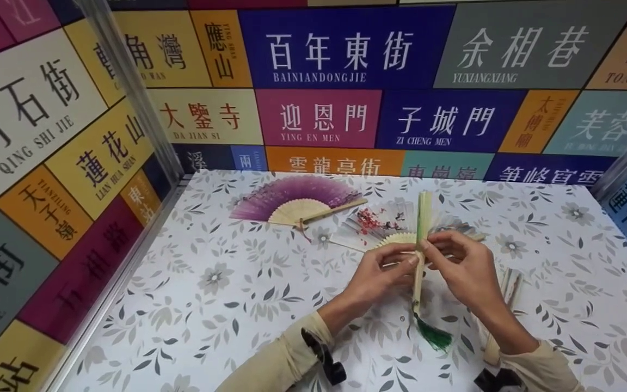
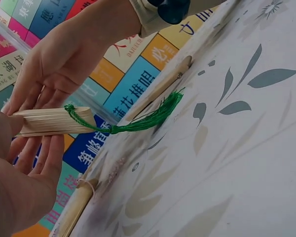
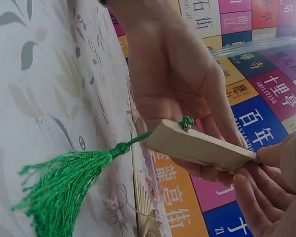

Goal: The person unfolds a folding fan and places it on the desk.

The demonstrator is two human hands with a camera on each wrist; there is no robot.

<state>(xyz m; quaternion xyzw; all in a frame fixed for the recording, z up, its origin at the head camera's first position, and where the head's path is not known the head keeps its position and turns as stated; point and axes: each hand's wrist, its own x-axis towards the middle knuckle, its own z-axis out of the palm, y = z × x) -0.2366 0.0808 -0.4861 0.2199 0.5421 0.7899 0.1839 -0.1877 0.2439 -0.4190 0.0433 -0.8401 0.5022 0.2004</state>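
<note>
A folded hand fan (image 1: 418, 277) with pale wooden sticks and a green-tinged upper part stands nearly upright between both hands in the head view. My left hand (image 1: 381, 275) pinches it from the left at mid-length, thumb and fingers on its side. From the right, my right hand (image 1: 463, 264) grips it slightly higher with thumb and fingers. A green tassel (image 1: 436, 335) hangs from the fan's lower end. The left wrist view shows the stacked stick ends (image 2: 59, 123) side by side, and in the right wrist view a flat outer stick (image 3: 202, 148) faces the camera.
On the floral tabletop (image 1: 172, 294), an open purple fan (image 1: 297, 193) lies at the back left. Behind the hands is an open white fan (image 1: 379, 218) with red blossoms. Another folded fan (image 1: 491, 354) lies partly under the right forearm. Panels (image 1: 319, 120) with lettering enclose the table.
</note>
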